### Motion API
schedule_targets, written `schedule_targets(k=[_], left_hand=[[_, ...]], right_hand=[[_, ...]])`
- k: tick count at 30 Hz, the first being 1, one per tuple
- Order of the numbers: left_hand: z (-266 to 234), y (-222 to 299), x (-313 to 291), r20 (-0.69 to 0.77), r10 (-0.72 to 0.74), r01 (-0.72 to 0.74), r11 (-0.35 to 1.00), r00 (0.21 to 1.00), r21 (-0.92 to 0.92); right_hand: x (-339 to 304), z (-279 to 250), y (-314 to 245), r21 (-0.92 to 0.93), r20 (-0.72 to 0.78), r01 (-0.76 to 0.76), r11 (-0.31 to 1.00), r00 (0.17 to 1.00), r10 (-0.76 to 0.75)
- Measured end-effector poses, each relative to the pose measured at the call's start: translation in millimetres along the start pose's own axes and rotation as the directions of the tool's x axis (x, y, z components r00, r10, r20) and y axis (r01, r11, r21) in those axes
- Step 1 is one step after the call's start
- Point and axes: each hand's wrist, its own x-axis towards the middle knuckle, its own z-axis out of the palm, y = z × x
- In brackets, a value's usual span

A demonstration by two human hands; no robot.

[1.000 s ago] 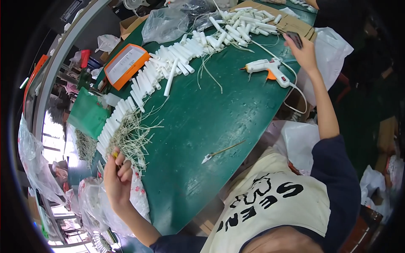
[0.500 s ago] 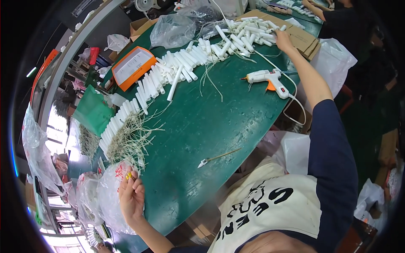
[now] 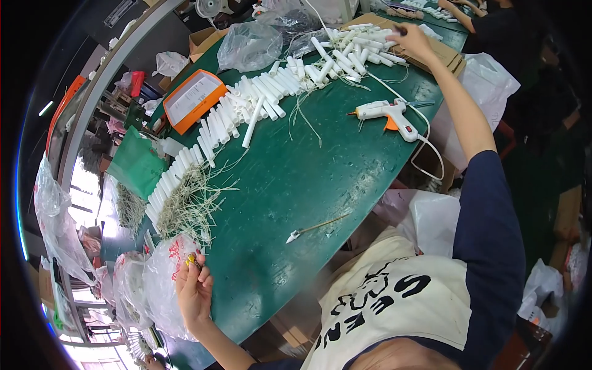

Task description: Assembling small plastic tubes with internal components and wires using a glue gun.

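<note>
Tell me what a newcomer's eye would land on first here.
Probably the white tubes, curving along the far side of the green table. Next, the glue gun near the right edge and the orange box at upper left. The left hand, lower left, pinches a yellow thing.

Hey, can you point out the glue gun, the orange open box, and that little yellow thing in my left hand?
Glue gun [image 3: 390,113], head view: middle of its white body.
Orange open box [image 3: 205,111], head view: its orange side wall.
Yellow thing [image 3: 191,259], head view: its exposed yellow part.
</note>
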Motion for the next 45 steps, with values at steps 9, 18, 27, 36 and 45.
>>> schedule_targets(k=[9, 18, 27, 36, 45], left_hand=[[-3.9, -10.3, -3.6, 0.048, -0.027, 0.027, 1.000, 0.998, 0.008], [-9.2, -16.9, -10.3, 0.018, -0.022, 0.022, 1.000, 1.000, 0.021], [-10.5, -20.9, -10.2, 0.035, -0.062, 0.061, 0.997, 0.997, 0.042], [-5.0, -23.9, -0.6, 0.069, -0.066, 0.064, 0.998, 0.995, 0.028], [-13.3, -31.6, -3.1, 0.102, -0.089, 0.090, 0.996, 0.991, -0.009]], right_hand=[[44.7, -45.6, -50.8, 0.461, -0.184, -0.040, 0.887, 0.973, 0.140], [46.1, -51.5, -88.0, 0.805, -0.359, 0.118, 0.582, 0.878, 0.318], [41.5, -27.5, -82.4, 0.762, -0.128, 0.000, 0.648, 0.980, 0.150], [66.8, -88.8, -182.2, 0.834, -0.232, 0.217, 0.508, 0.972, -0.034], [67.5, -87.4, -289.4, 0.890, -0.343, 0.413, 0.192, 0.885, -0.314]])
